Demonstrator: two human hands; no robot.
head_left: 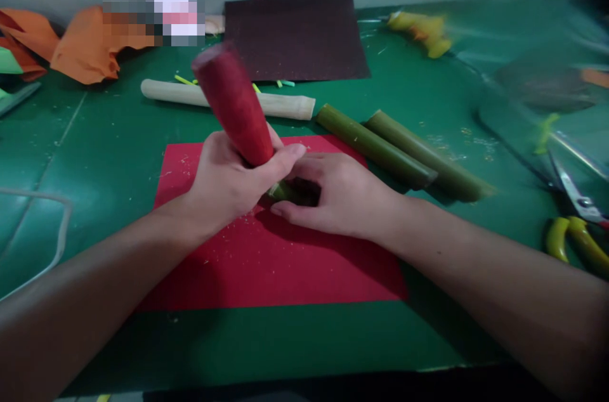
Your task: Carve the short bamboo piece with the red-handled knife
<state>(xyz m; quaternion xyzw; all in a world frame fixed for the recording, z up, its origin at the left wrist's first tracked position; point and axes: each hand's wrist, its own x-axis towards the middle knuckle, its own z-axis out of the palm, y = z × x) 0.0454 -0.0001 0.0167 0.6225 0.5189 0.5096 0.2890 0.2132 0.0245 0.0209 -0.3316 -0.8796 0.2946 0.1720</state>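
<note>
My left hand [238, 177] is closed around a thick red cylinder [235, 104], whose far end tilts up and to the left. My right hand [342, 193] curls its fingers over a short green bamboo piece [290, 193], mostly hidden by the hand. The two hands meet over a red sheet of paper [276, 269] sprinkled with pale shavings. Just behind them lie a pale stripped stick [285, 106] and two green bamboo lengths [375, 145], [428, 158].
On the green table [285, 345], a dark sheet [295, 37] lies at the back. Crumpled orange paper [85, 47] is at the far left. Yellow-handled scissors [578, 231] rest at the right, and a yellow-handled tool [421, 34] lies behind. A clear plastic sheet covers the back right.
</note>
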